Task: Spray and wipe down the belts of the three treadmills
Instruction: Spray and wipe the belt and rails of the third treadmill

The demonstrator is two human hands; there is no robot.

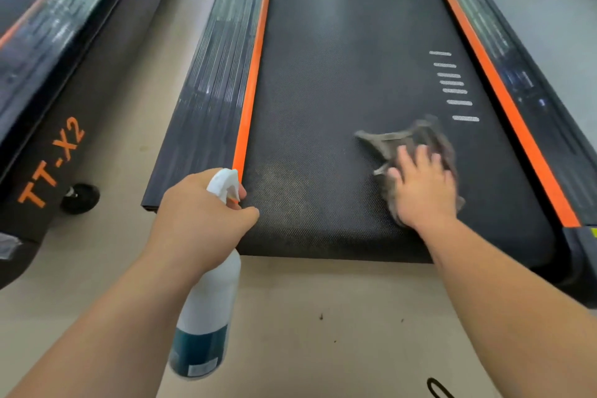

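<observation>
The left hand (200, 213) gripped the neck of a white spray bottle (210, 307), its fingers curled round it just under the spray head, with one fingertip at the trigger. The bottle hung tilted over the pale floor (323, 317), its dark teal label at the lower end and its nozzle turned toward the near left corner of the belt (339, 74). The right hand (420, 191) lay flat, fingers straight and slightly spread, pressing a crumpled grey cloth (416, 139) onto the black textured belt, toward its right side and near its rear end. Part of the cloth stuck out beyond the fingertips and to their left. Just beyond the cloth, a column of short white dashes (457, 90) was printed on the belt. An orange strip (252, 90) bordered the belt on the left, with a dark ribbed side rail (213, 74) beside it, and a second orange strip (504, 100) ran along the right edge. To the left, across a band of floor, stood a neighbouring treadmill (42, 74) with orange "TT-X2" lettering (51, 161) on its side and a small black wheel (80, 199) at its base. A black looped cable (436, 388) showed at the bottom edge.
</observation>
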